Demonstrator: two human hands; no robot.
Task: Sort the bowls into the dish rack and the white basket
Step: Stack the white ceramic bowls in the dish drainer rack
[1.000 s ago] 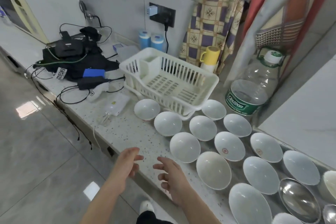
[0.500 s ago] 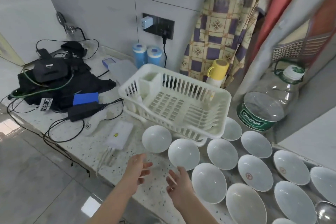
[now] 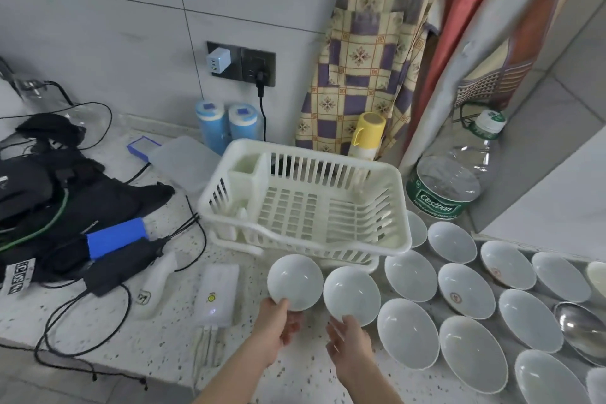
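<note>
Hands meet 2 white bowls before the white dish rack (image 3: 305,203): left hand (image 3: 273,326) pinches the leftmost bowl (image 3: 295,282); right hand (image 3: 349,336) grips its neighbour bowl (image 3: 351,295).

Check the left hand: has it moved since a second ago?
Yes. The left hand has gone forward to the leftmost bowl in front of the dish rack and now grips its near rim; earlier it hovered short of it.

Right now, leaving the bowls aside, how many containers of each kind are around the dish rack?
Blue canisters: 2
Yellow-capped bottle: 1
Large clear water bottle: 1
Clear lidded box: 1
Total: 5
</note>
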